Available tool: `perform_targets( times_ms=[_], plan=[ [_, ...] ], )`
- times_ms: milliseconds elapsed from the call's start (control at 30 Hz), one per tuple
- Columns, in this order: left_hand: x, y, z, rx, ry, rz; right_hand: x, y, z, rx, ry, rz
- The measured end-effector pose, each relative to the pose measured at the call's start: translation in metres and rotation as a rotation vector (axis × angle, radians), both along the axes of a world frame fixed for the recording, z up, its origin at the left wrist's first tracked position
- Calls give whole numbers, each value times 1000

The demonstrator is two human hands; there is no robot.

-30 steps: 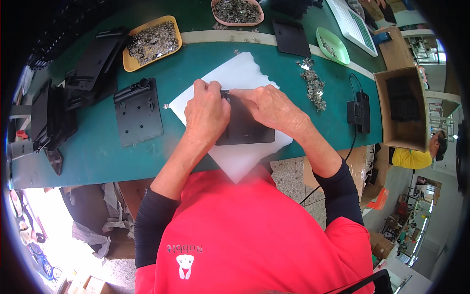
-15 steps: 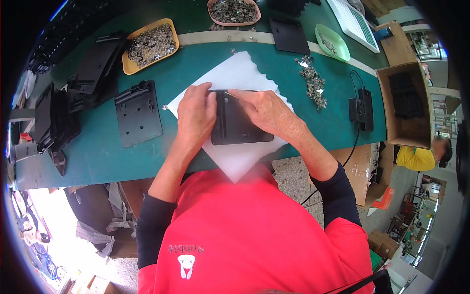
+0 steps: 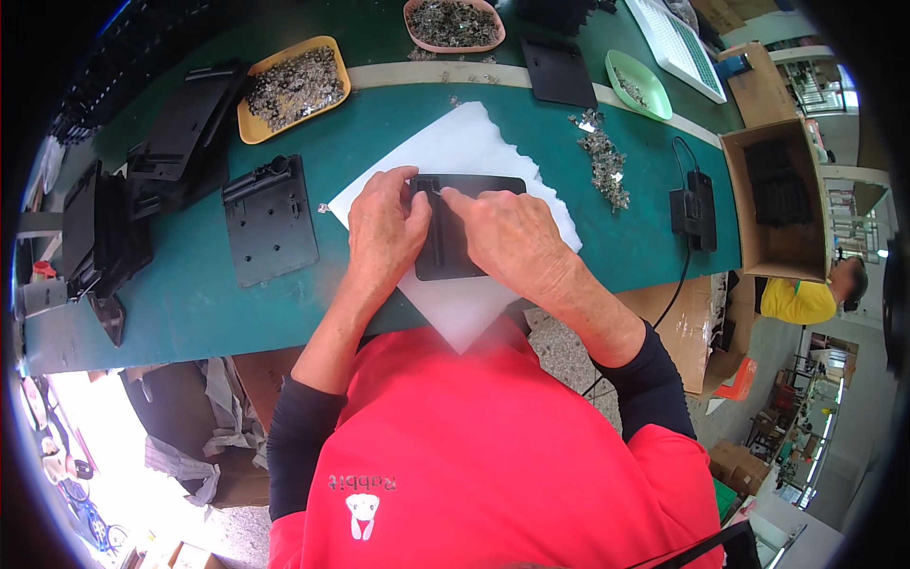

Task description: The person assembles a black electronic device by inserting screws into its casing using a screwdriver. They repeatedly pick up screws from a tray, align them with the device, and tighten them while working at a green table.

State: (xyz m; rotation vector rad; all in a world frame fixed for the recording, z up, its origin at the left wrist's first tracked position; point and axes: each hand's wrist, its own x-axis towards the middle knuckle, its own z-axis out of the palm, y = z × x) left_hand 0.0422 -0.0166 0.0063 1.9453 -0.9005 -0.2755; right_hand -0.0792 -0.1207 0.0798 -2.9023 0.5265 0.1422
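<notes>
Three trays (image 3: pixel 248 128) beyond black panel (image 3: pixel 459 250)

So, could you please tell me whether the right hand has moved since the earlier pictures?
Yes: judged against the yellow tray, the right hand has shifted slightly toward the picture's lower edge.

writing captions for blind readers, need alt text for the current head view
A person's left hand is at the left edge of a flat black plate, the right hand with index finger near its upper left corner. The plate lies on a white sheet on a green table, with a yellow tray, pink tray and green tray of small parts beyond.
</notes>
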Motion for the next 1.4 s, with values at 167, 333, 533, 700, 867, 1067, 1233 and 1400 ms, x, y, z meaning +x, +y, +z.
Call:
perform_targets(
  times_ms=[167,333,533,700,867,1067,1233,1400],
  plan=[
    [-1,0,0,-4,7,-8,16,10,15,-59,125,17],
    [-1,0,5,-7,42,-26,21,14,13,-55,141,-16],
    [3,-1,-6,-55,-77,-41,12,10,0,-14,13,-62],
    [3,0,-1,-33,16,-44,13,12,-5,-9,-24,-119],
    [2,-2,3,5,13,-31,15,13,-2,-18,-6,-105],
    [-2,-4,-5,-6,-107,15,8,9,13,-10,30,-125],
    [-4,0,-6,-53,-57,28,1,-6,7,-1,-140,-153],
    [-5,1,-7,-117,-46,15,11,-43,-18,25,-327,-164]
  ],
)
